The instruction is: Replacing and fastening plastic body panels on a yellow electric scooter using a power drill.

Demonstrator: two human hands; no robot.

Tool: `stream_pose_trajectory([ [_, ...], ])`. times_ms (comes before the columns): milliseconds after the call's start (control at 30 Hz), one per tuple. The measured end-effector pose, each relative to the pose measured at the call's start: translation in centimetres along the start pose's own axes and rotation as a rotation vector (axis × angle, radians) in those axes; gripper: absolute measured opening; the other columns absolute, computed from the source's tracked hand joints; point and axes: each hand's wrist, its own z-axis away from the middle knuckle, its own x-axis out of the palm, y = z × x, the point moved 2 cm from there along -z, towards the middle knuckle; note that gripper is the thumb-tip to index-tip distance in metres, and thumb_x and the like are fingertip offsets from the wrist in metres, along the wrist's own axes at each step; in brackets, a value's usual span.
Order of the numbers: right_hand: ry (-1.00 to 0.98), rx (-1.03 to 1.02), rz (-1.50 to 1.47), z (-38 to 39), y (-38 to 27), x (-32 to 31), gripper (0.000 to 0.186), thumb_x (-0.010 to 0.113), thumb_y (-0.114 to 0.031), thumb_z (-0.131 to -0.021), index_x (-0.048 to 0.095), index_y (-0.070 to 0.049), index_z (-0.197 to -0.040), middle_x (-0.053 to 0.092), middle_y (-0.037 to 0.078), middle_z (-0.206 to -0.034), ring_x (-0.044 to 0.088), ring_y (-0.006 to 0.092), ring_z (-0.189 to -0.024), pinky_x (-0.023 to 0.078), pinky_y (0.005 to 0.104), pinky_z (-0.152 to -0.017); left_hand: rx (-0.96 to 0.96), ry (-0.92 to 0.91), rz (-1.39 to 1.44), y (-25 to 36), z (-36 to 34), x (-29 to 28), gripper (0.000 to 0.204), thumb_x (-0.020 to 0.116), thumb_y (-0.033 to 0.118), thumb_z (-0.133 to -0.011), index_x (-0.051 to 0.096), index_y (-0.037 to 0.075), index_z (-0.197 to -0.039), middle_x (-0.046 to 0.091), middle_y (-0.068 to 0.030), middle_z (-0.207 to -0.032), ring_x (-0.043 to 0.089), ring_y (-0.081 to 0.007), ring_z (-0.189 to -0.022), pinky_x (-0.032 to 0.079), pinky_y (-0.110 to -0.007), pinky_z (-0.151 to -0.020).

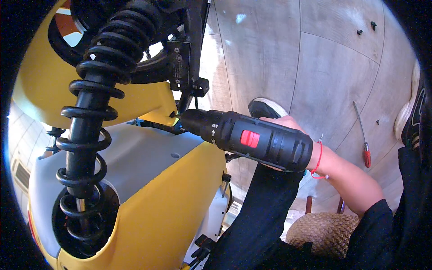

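My right hand (288, 121) is wrapped round a black cordless drill (279, 141) with a red sliding switch on top; the drill's body hides most of my fingers. The drill lies almost level, its chuck pointing left. Its tip meets, or comes very close to, the corner of a yellow plastic panel (148, 105) beside a black metal frame (182, 67); I cannot tell whether it touches a screw there. Below the tip lies a grey and yellow body cover (175, 189). A black coil-spring shock absorber (83, 117) stands in front on the left. My left hand is out of view.
On the wood-look floor (333, 81) at the right lie a red-handled screwdriver (367, 155) and small dark screws (373, 26). A woven stool seat (321, 229) is at the lower right. Shoes (268, 108) show beside my dark-trousered legs. Black cable connectors (204, 245) hang low beside the cover.
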Motion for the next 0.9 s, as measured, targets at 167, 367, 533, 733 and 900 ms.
stream_pose_trajectory([
  [167,0.046,-0.040,0.036,-0.3,0.6,-0.1,0.029,0.067,-0.013,-0.070,0.060,-0.004,-0.097,0.063,0.013,-0.077,0.063,0.0279,-0.069,0.051,0.0345,-0.068,0.026,-0.016,0.023,-0.4,0.1,-0.2,0.040,0.050,0.018,-0.086,0.053,0.000,-0.120,0.054,-0.0131,-0.117,0.051,-0.0274,-0.107,0.038,-0.041,-0.095],
  [367,-0.175,-0.213,0.866,-3.9,-1.5,-4.4,0.026,0.062,-0.020,-0.070,0.058,-0.011,-0.095,0.058,0.010,-0.064,0.062,0.0307,-0.060,0.048,0.0418,-0.052,0.017,-0.009,0.031,-0.2,0.4,0.1,0.039,0.050,0.018,-0.086,0.053,0.000,-0.120,0.054,-0.0132,-0.117,0.051,-0.0274,-0.107,0.038,-0.041,-0.095],
  [533,-0.196,-0.354,0.951,-4.7,-3.2,-5.3,0.030,0.063,-0.016,-0.070,0.059,-0.007,-0.098,0.057,0.008,-0.067,0.061,0.0262,-0.059,0.047,0.0371,-0.052,0.037,-0.019,0.039,0.5,0.4,0.3,0.038,0.050,0.018,-0.087,0.053,-0.001,-0.121,0.054,-0.0133,-0.118,0.051,-0.0274,-0.107,0.038,-0.041,-0.095],
  [733,-0.066,-0.344,0.817,-3.1,-2.2,-3.9,0.037,0.067,-0.019,-0.065,0.059,-0.009,-0.100,0.056,0.006,-0.065,0.061,0.0251,-0.057,0.048,0.0369,-0.049,0.071,-0.029,0.030,1.8,-0.3,1.2,0.038,0.049,0.018,-0.088,0.053,-0.001,-0.121,0.054,-0.0134,-0.118,0.051,-0.0274,-0.107,0.038,-0.041,-0.095],
  [900,-0.103,-0.276,0.867,-2.8,-2.4,-4.1,0.033,0.063,-0.016,-0.070,0.061,-0.007,-0.102,0.057,0.005,-0.069,0.059,0.0228,-0.057,0.046,0.0336,-0.051,0.104,-0.050,0.034,2.6,-0.5,1.4,0.037,0.049,0.017,-0.088,0.053,-0.001,-0.121,0.054,-0.0135,-0.118,0.051,-0.0274,-0.107,0.038,-0.041,-0.095],
])
